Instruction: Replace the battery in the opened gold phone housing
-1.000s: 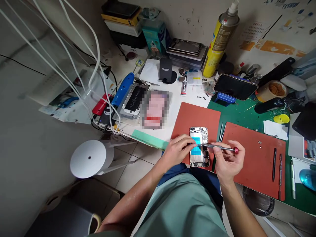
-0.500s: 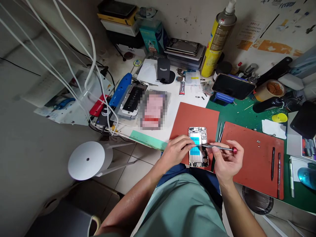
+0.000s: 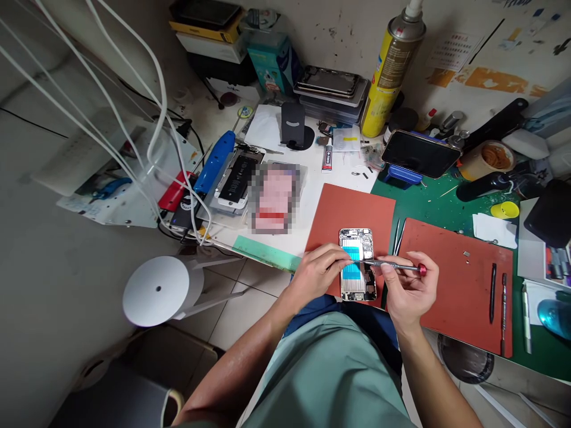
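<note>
My right hand [image 3: 411,286] grips a slim screwdriver [image 3: 398,264] with a red end cap, its shaft level and pointing left. At the driver's tip, the thumb and fingers of my left hand [image 3: 319,270] are pinched together; anything between them is too small to make out. Beneath both hands lies an opened phone body [image 3: 357,285], its inner parts showing and bright blue strips across its middle. The phone rests on a reddish-brown mat [image 3: 352,205] near the desk's front edge.
A second brown mat [image 3: 455,279] carries a black stick tool [image 3: 492,293] and a metal one [image 3: 504,314]. Tweezers [image 3: 398,238] lie between the mats. Behind stand a propped phone [image 3: 422,154] and a yellow spray can [image 3: 388,77]. A blue-handled tool [image 3: 216,161] lies at left.
The view has shifted very slightly. Both hands keep the same grip, with the screwdriver tip still at my left fingertips.
</note>
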A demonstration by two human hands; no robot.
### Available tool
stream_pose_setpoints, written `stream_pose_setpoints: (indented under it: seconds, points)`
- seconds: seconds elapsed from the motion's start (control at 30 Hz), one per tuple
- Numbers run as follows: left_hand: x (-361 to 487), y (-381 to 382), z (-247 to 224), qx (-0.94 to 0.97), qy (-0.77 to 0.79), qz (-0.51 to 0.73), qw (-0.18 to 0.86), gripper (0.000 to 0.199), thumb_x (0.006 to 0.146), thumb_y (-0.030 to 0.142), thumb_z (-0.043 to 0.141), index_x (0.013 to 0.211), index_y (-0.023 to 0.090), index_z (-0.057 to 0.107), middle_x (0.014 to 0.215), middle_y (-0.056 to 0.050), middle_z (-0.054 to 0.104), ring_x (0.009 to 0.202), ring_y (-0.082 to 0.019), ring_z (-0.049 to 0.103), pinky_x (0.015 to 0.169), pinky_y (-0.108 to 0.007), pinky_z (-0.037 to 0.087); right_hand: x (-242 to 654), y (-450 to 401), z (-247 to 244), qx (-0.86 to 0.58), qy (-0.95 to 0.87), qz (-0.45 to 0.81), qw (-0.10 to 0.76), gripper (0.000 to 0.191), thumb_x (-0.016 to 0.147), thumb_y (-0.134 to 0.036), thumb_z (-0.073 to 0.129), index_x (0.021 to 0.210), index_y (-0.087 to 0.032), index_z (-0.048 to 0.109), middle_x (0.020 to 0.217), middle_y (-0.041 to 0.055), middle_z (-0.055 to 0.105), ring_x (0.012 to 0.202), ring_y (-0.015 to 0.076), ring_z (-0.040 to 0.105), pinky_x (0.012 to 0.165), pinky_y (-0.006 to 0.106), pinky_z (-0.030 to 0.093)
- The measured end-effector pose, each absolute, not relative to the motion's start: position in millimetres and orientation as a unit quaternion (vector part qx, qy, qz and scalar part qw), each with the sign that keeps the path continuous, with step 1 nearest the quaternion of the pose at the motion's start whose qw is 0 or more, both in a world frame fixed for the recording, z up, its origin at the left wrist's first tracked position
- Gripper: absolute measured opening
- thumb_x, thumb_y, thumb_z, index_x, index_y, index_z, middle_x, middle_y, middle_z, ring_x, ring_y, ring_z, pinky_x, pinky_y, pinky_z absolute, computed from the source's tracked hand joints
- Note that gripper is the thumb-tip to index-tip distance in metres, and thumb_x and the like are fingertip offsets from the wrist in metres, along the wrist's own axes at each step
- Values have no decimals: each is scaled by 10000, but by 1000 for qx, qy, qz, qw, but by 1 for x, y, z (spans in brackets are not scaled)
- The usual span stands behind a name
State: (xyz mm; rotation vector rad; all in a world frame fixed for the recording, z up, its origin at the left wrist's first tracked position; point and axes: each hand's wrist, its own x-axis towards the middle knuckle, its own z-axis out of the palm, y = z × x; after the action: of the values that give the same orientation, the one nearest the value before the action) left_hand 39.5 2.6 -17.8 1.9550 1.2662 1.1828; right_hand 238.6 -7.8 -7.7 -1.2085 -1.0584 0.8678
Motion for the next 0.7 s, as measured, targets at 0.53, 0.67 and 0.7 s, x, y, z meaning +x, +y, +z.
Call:
stream_pose_setpoints:
  seconds: [0.53, 0.67, 0.7]
  points:
    - [32, -1, -11, 719, 490, 420, 256, 286, 1052, 376, 694, 1290, 219, 685, 1175, -89, 754, 908, -179, 717, 842, -342, 625, 257, -42, 2, -581, -286, 403, 646, 524, 809, -336, 954, 1229, -236, 657, 865, 6, 810, 728, 182, 789, 714, 314, 681]
    - [28, 9, -4, 788, 475, 339, 197, 408, 1083, 142, 501, 1483, 203, 551, 1533, -136, 632, 1456, -289, 561, 1210, -536, 510, 269, -91, 2, -619, -194, 496, 577, 506, 807, -382, 950, 1221, -241, 696, 874, 15, 808, 760, 177, 793, 742, 291, 686]
    - [28, 12, -5, 801, 471, 315, 192, 450, 1068, 112, 478, 1508, 195, 525, 1586, -144, 588, 1506, -301, 519, 1239, -562, 486, 270, -100, 1, -622, -180, 514, 563, 496, 808, -392, 946, 1212, -243, 702, 869, 9, 802, 749, 178, 794, 736, 292, 686]
